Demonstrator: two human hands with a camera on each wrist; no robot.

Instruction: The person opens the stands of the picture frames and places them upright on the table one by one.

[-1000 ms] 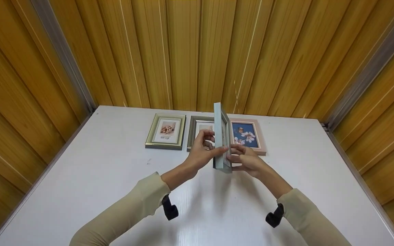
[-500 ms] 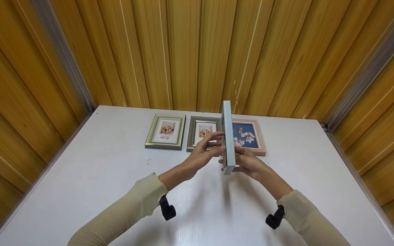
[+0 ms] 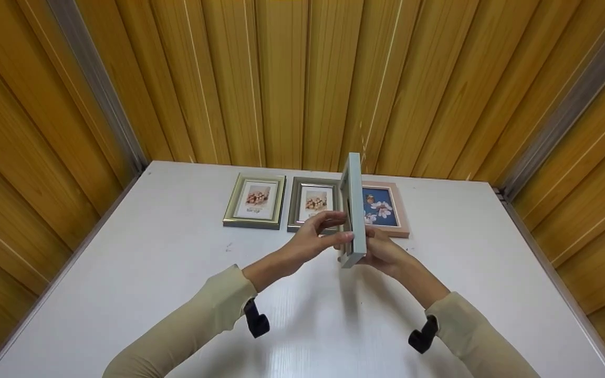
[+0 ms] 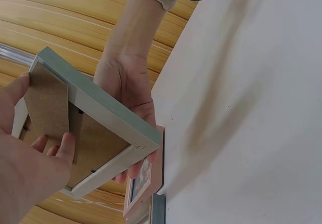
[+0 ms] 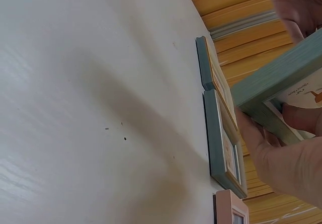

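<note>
A pale blue-green picture frame [image 3: 355,210] is held upright and edge-on above the white table. Its brown backboard [image 4: 100,141] and brown stand flap [image 4: 48,103] face my left hand [image 3: 297,249]. That hand grips the frame from the back side, with fingertips on the flap. On the other side, my right hand [image 3: 386,253] holds the frame, its thumb across the white printed front [image 5: 304,95] and its fingers around the lower edge. Part of the right hand is hidden behind the frame in the head view.
Three picture frames lie in a row near the table's back edge: a gold one [image 3: 254,201], a grey-brown one [image 3: 294,210] and a pink one [image 3: 401,212] with a flower picture. Wood-patterned walls [image 3: 281,79] enclose the white table [image 3: 176,252].
The held frame has shifted right and turned, so its back side now shows toward the left instead of its front toward the right. The row of frames has stayed put.
</note>
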